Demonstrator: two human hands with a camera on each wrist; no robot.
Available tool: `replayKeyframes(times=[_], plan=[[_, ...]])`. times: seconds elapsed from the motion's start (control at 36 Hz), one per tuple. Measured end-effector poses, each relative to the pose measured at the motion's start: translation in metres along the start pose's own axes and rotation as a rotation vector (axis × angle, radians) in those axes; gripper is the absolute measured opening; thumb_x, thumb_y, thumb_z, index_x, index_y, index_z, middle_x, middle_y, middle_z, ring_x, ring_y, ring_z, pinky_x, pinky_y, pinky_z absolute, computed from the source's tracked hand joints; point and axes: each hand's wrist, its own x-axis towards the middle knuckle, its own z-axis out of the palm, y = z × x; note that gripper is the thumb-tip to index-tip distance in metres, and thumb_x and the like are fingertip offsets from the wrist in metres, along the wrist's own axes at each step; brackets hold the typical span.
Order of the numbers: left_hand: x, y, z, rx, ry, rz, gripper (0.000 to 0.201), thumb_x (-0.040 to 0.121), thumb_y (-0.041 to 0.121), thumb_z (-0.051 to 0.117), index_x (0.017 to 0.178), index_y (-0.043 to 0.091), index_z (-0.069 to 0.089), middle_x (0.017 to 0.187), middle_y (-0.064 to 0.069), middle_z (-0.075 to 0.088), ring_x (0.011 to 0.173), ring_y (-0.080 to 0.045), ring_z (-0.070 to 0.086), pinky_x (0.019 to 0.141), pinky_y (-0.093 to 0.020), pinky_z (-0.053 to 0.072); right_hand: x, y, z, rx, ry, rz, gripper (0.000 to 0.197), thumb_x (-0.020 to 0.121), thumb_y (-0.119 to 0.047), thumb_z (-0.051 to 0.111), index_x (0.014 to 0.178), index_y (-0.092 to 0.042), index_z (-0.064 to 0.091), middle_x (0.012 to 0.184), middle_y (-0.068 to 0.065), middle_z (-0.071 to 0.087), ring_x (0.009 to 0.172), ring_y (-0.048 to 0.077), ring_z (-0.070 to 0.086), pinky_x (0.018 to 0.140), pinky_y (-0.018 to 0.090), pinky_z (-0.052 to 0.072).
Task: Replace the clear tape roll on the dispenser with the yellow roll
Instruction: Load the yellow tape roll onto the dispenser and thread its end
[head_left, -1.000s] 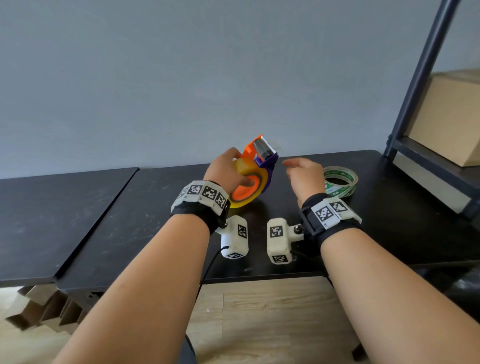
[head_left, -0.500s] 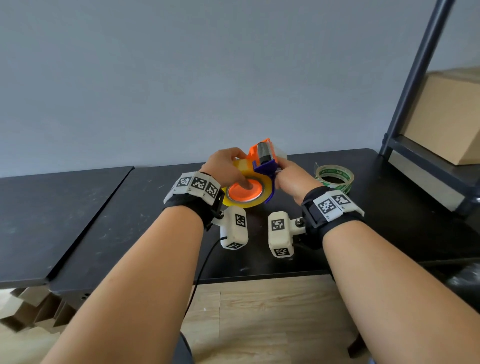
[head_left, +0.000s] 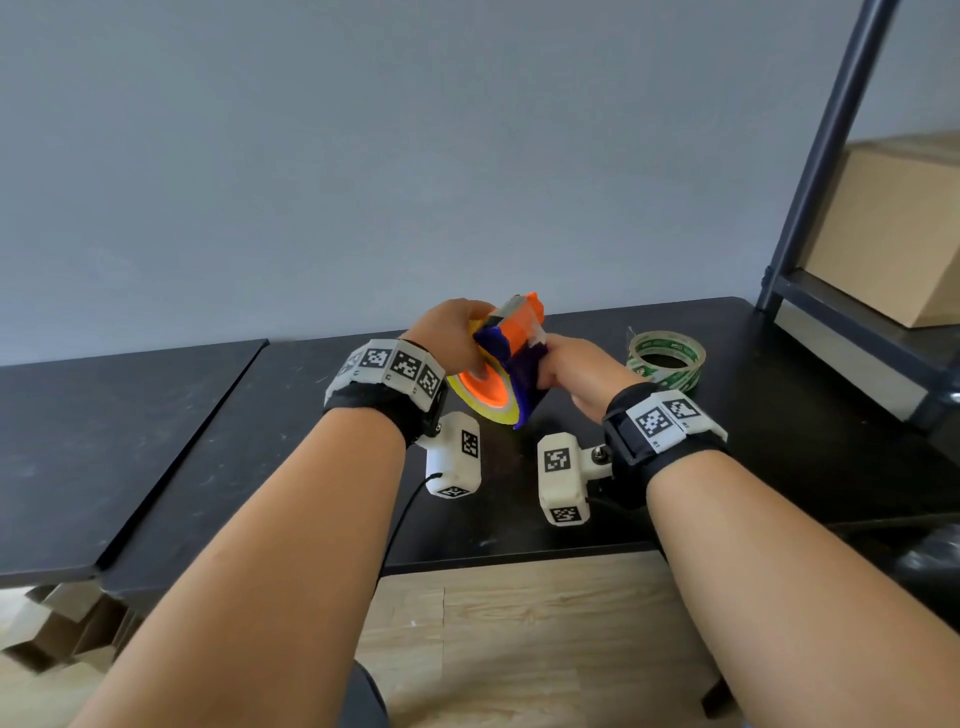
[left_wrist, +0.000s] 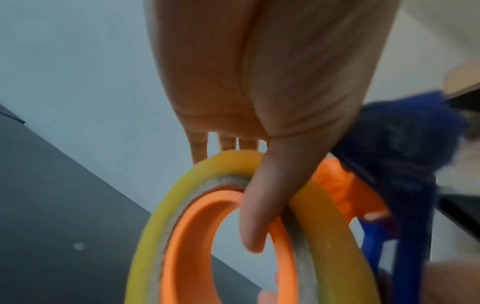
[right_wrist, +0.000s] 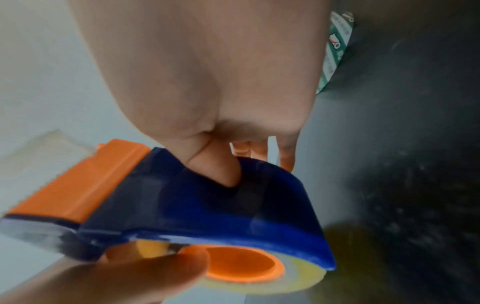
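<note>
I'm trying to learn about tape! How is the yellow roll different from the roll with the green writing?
The yellow roll sits on the dispenser's orange hub, held up off the table by the left hand and right hand; the clear roll with green print lies flat on the black table, untouched. The yellow roll is plain yellow and tilted; the clear one is see-through with an empty middle. Both are round rings of tape.

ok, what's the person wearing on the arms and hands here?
Bare forearms, no sleeves or gloves. Left hand and right hand each have a black wrist strap topped with white blocks of black square fiducial markers, plus a white camera pod with a black cable.
</note>
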Motion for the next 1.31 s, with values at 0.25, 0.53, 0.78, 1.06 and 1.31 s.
replayKeyframes(times=[0.25,0.53,0.78,1.06,1.31], plan=[[-0.007,-0.012,0.001,-0.224,0.179,-0.023,0.068,0.075,0.004,0.068,0.138,0.025,0.049,0.141,0.000,0.052,0.132,-0.019,0.045,0.105,-0.038,0.043,0.010,0.017,0.006,0.257,0.049,0.009,0.029,0.053,-0.006,0.052,0.076,-0.022,0.057,0.089,0.007,0.057,0.093,0.023,0.051,0.090,0.045,0.047],[-0.007,0.009,-0.018,-0.446,0.273,0.051,0.062,0.072,0.002,0.065,0.127,0.028,0.057,0.131,0.000,0.051,0.122,-0.014,0.047,0.084,-0.026,0.046,-0.006,-0.001,0.010,0.212,0.130,0.015,0.030,0.083,0.005,0.047,0.067,-0.020,0.047,0.072,-0.003,0.046,0.063,0.009,0.042,0.061,0.024,0.039],[-0.007,0.008,-0.024,-0.315,0.405,0.093,0.017,0.080,0.033,0.072,0.097,0.027,0.074,0.110,0.002,0.066,0.105,-0.011,0.057,0.085,-0.027,0.045,-0.004,0.000,0.012,0.253,0.118,0.021,0.029,0.087,0.003,0.046,0.066,-0.018,0.047,0.071,-0.003,0.044,0.061,0.006,0.039,0.059,0.021,0.035],[-0.001,0.009,-0.031,-0.419,0.525,-0.026,0.029,0.091,0.035,0.059,0.083,0.012,0.076,0.045,0.009,0.047,0.036,-0.004,0.041,0.049,-0.022,0.033,-0.010,-0.004,0.021,0.312,0.008,0.061,0.055,0.065,-0.038,0.063,0.115,-0.017,0.057,0.118,0.011,0.065,0.112,0.030,0.060,0.105,0.048,0.043],[0.002,0.002,-0.027,-0.401,0.611,-0.082,0.022,0.085,0.026,0.065,0.084,0.008,0.077,0.078,-0.004,0.068,0.073,-0.016,0.058,0.065,-0.025,0.043,-0.008,0.001,0.021,0.301,0.063,-0.072,0.035,0.088,-0.041,0.063,0.097,-0.007,0.068,0.096,0.010,0.072,0.084,0.023,0.065,0.079,0.031,0.050]])
